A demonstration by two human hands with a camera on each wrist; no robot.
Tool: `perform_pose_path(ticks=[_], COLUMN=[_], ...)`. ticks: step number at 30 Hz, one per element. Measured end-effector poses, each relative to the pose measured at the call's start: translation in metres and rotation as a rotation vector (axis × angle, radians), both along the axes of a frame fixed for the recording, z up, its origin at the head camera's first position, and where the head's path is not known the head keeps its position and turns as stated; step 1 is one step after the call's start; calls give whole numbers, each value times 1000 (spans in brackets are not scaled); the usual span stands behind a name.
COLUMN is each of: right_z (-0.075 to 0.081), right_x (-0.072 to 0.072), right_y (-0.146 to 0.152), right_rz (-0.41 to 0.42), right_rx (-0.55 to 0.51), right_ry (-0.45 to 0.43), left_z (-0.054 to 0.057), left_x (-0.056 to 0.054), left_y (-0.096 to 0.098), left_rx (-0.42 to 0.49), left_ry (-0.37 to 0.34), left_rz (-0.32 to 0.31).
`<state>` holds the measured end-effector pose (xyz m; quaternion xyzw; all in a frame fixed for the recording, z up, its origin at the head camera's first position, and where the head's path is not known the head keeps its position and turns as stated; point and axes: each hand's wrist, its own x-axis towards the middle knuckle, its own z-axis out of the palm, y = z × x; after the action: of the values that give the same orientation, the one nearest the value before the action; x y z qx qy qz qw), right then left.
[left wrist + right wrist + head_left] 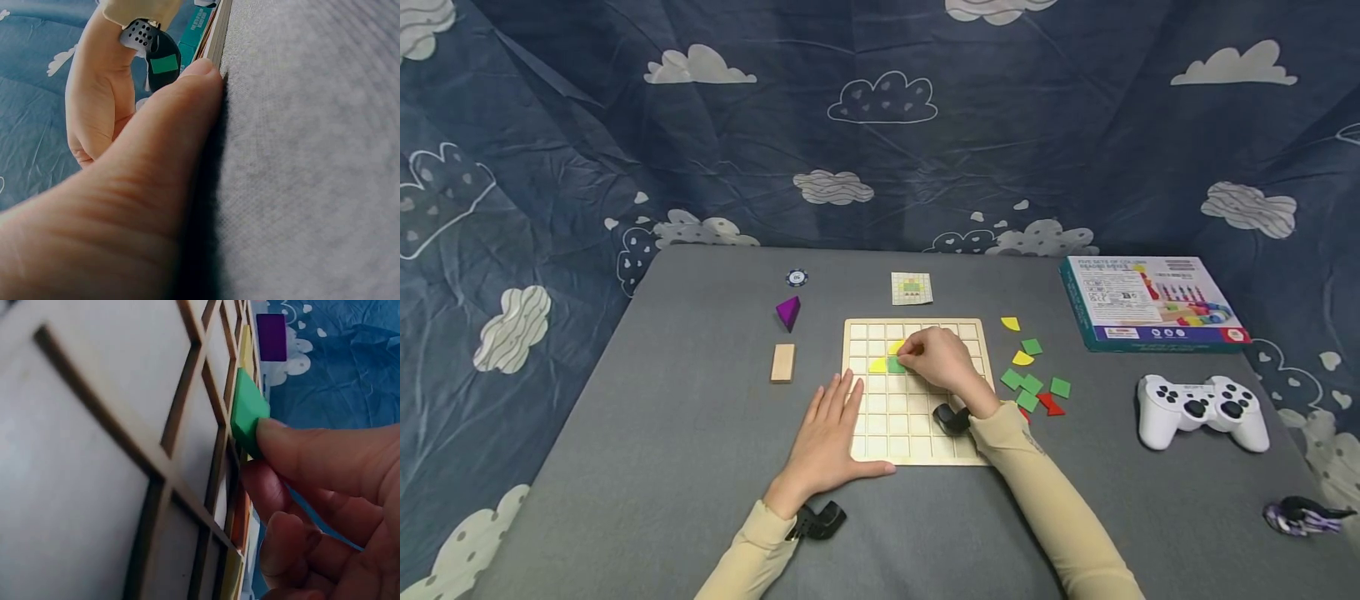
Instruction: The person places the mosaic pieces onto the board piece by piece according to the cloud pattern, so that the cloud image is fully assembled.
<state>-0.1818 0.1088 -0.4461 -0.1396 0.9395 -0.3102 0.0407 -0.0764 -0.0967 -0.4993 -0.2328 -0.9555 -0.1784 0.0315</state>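
Note:
A wooden grid board point(887, 425) lies on the grey table. Between thumb and fingertips, my right hand point(936, 357) pinches a green square tile point(249, 409) at a cell in the board's upper part. Just left of that tile sits a yellow rounded piece point(877, 366); another yellow piece point(895, 346) shows above it, partly covered by the hand. In the right wrist view, an orange-red piece point(240, 519) also lies in the grid. My left hand point(827, 437) rests with fingers spread on the board's left edge, its thumb along the near edge.
Right of the board lie several loose green tiles point(1027, 401), yellow pieces point(1022, 358) and red pieces point(1051, 406). A pattern card point(912, 288) is behind it. Leftward are a wooden block point(782, 363), purple pyramid point(788, 312) and chip point(797, 277); rightward, a box point(1150, 304) and game controller point(1202, 410).

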Motion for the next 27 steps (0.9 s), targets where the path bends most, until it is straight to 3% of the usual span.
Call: perform_pose_path(ticks=[7, 14, 19, 23, 27], right_z=[-1, 4, 5, 4, 4], right_x=[-1, 2, 9, 13, 12], right_y=[0, 16, 43, 70, 100], right_rz=[-13, 126, 172, 81, -88], right_rx=[19, 34, -40, -83, -63], right_ry=[-27, -53, -13, 22, 89], left_z=[1, 0, 1, 1, 1], left_x=[0, 0, 0, 1, 1], left_y=[0, 0, 0, 0, 0], left_rx=[4, 3, 1, 0, 5], left_ry=[-3, -13, -15, -20, -21], left_rz=[-4, -1, -3, -2, 0])
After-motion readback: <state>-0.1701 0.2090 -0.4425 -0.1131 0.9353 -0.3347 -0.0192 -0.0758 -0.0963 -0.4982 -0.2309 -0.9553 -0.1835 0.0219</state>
